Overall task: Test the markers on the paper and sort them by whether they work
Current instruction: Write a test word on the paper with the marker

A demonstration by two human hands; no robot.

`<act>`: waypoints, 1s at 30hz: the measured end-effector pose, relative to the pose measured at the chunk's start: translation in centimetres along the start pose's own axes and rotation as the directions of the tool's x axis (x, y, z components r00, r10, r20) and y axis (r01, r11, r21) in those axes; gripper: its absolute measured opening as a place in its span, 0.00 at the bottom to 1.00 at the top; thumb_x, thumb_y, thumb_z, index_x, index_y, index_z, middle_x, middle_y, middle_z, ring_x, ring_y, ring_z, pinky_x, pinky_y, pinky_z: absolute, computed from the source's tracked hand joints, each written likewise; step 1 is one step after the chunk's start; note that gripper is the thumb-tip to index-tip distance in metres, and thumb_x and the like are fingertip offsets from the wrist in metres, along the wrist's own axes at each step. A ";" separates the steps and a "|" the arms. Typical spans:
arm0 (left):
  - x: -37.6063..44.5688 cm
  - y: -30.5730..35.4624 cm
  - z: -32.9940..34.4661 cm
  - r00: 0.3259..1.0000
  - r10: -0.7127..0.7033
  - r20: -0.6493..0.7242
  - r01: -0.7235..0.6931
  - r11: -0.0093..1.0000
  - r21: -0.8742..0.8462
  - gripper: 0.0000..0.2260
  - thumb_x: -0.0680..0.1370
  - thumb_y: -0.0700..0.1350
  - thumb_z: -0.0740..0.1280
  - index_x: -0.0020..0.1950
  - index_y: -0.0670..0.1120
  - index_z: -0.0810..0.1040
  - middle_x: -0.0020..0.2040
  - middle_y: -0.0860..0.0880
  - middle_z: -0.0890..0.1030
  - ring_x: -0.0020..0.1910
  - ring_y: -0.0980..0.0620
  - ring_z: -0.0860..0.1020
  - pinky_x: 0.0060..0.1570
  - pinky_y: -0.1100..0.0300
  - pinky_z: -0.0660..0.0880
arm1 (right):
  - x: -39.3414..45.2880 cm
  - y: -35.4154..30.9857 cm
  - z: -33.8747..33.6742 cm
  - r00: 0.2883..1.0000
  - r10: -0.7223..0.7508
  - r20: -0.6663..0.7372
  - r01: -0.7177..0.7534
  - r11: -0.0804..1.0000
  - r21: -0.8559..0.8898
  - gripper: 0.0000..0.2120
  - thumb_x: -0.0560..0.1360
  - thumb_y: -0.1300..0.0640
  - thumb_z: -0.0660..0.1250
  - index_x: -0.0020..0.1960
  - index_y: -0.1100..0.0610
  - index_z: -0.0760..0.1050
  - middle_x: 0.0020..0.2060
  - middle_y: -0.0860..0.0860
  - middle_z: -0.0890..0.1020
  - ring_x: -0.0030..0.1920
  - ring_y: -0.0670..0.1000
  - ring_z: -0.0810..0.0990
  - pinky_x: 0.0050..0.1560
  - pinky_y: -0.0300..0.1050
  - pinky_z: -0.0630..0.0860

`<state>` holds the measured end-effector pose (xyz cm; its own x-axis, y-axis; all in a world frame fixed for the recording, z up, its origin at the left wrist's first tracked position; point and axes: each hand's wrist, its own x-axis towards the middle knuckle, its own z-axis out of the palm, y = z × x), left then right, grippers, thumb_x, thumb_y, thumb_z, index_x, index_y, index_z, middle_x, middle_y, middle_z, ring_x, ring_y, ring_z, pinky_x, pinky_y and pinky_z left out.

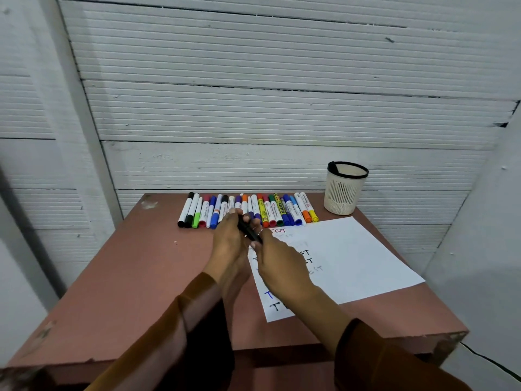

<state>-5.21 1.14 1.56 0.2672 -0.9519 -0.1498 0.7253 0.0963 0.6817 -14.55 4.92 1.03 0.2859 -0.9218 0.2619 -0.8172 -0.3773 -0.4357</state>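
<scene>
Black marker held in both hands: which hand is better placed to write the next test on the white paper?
Right, probably. The right hand already hovers over the white paper and grips the black marker; the left hand is over the bare table.

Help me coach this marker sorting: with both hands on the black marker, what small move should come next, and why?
Probably pull the cap off. Both the left hand and right hand grip the black marker just above the paper, which already carries several "TEST" lines, so another trial seems due. Whether the cap is on is unclear.
</scene>
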 end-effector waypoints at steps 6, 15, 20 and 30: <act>-0.2 0.8 0.3 0.996 0.022 0.088 -0.032 0.993 0.118 0.12 0.83 0.43 0.49 0.41 0.47 0.66 0.30 0.52 0.67 0.27 0.56 0.71 0.27 0.65 0.64 | 0.3 -0.9 -0.6 0.990 0.107 0.092 -0.125 0.968 0.220 0.12 0.82 0.52 0.49 0.56 0.55 0.68 0.44 0.55 0.78 0.42 0.55 0.77 0.36 0.45 0.66; 0.7 1.2 0.0 0.962 0.073 0.265 -0.169 0.917 0.362 0.12 0.83 0.48 0.52 0.47 0.47 0.73 0.37 0.52 0.78 0.40 0.53 0.78 0.40 0.60 0.72 | 1.8 0.5 -2.6 0.879 0.117 0.462 -0.469 0.377 0.799 0.08 0.82 0.54 0.53 0.49 0.55 0.69 0.27 0.51 0.70 0.21 0.46 0.64 0.20 0.36 0.60; 1.9 0.6 -2.3 0.935 0.111 0.336 -0.343 0.513 0.787 0.09 0.81 0.49 0.57 0.55 0.46 0.73 0.45 0.50 0.78 0.45 0.52 0.76 0.37 0.67 0.71 | 3.6 3.9 -2.9 0.931 0.287 0.225 -0.346 0.500 0.794 0.06 0.80 0.56 0.59 0.46 0.56 0.71 0.35 0.53 0.74 0.33 0.49 0.74 0.36 0.41 0.76; 5.2 -0.2 -5.4 0.835 0.031 0.550 -0.514 -0.313 0.799 0.13 0.76 0.56 0.65 0.58 0.55 0.77 0.44 0.52 0.71 0.45 0.55 0.72 0.42 0.62 0.70 | 8.7 8.9 -7.7 0.813 0.361 -0.456 -0.039 0.816 0.577 0.10 0.77 0.60 0.63 0.57 0.60 0.74 0.43 0.50 0.79 0.47 0.53 0.77 0.42 0.40 0.72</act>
<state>-0.55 -2.24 -3.26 -0.1033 -0.9514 0.2901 -0.8708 0.2274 0.4358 -23.22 -5.78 6.08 -0.2907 -0.8453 0.4484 -0.3891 -0.3237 -0.8625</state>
